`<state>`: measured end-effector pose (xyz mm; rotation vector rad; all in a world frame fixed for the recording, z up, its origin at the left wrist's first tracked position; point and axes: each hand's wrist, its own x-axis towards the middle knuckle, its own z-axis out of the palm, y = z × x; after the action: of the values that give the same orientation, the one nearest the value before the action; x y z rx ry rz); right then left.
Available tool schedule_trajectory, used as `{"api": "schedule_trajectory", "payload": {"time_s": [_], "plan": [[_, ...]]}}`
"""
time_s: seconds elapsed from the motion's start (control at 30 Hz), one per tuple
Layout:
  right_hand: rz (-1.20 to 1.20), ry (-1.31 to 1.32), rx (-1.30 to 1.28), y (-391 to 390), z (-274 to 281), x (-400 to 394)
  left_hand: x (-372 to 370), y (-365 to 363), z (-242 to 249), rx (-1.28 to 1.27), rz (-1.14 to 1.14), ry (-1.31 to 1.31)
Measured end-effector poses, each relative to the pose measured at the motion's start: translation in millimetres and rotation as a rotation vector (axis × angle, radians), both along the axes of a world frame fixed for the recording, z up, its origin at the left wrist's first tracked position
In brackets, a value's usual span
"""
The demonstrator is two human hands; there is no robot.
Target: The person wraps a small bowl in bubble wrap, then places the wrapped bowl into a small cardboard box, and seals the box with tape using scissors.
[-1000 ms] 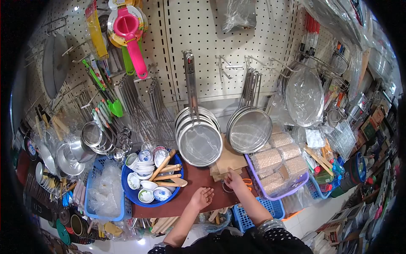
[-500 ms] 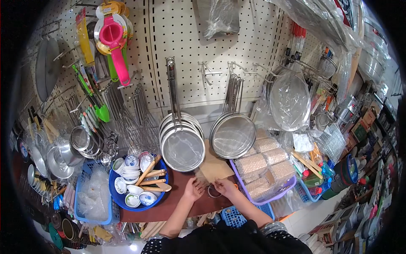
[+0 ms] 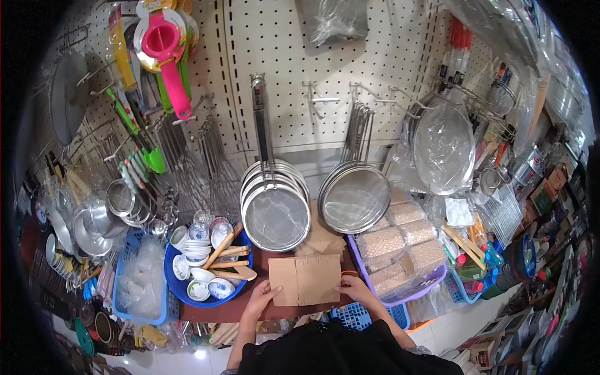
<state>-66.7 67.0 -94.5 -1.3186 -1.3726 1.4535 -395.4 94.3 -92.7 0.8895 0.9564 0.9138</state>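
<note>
A flat piece of brown cardboard (image 3: 319, 284) with a vertical crease or seam near its middle is held up in front of me. My left hand (image 3: 260, 301) pinches its lower left edge, thumb on the near face. On the opposite side, my right hand (image 3: 356, 291) grips the right edge between thumb and fingers. Behind it, more brown cardboard (image 3: 323, 241) lies on the reddish-brown tabletop (image 3: 265, 260), below the hanging strainers. A small orange thing (image 3: 349, 273) shows just above my right hand, mostly hidden.
To the left are a blue bowl (image 3: 182, 294) of small dishes and wooden-handled tools, and a light-blue basket (image 3: 170, 306) with clear plastic. A purple basket (image 3: 400, 297) of bubble-wrapped packs stands right. Large strainers (image 3: 276, 219) hang from the pegboard (image 3: 281, 37) ahead.
Both hands have moved apart and slightly down. The cardboard piece is now raised upright between them, where before the hands were close together at the cardboard on the table. The view has shifted slightly.
</note>
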Motion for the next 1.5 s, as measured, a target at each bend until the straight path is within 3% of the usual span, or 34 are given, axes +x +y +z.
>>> {"api": "schedule_trajectory", "payload": {"time_s": [0.1,0.13,0.23,0.37,0.43,0.47,0.57,0.8,1.03,1.27,1.5], "plan": [[-0.095,-0.088,0.092,5.9,8.3,-19.1,-2.0,-10.4,-9.3,0.114,0.076,0.014],[-0.103,-0.002,0.072,10.1,6.1,-26.4,-2.6,-11.8,-14.7,0.142,0.108,0.026],[-0.216,0.009,0.201,26.2,-29.5,-45.7,-2.0,-19.5,-23.7,0.222,0.206,0.100],[-0.138,0.028,0.064,36.8,-49.3,-58.0,-2.2,-25.2,-39.5,0.349,0.296,0.225],[-0.107,0.035,0.122,31.9,-47.7,-70.1,11.8,-31.3,-30.8,0.468,0.382,0.243],[-0.094,0.038,0.152,29.8,-46.7,-74.1,7.8,-31.1,-41.7,0.438,0.296,0.285],[0.009,-0.133,0.241,26.4,-79.5,-74.7,22.2,-40.6,-24.2,0.502,0.326,0.310],[0.095,-0.264,0.321,15.5,-6.9,-75.8,15.5,-38.4,-37.6,0.459,0.192,0.327],[0.036,-0.510,0.857,14.4,74.2,-80.6,-2.0,-28.9,-24.7,0.428,0.061,0.312],[0.425,-0.544,1.149,0.0,77.0,-116.3,-2.5,-29.2,-25.2,0.407,-0.009,0.313],[0.457,-0.596,1.037,-5.2,39.9,-132.2,-1.6,-33.0,-45.2,0.498,0.092,0.407]]}}
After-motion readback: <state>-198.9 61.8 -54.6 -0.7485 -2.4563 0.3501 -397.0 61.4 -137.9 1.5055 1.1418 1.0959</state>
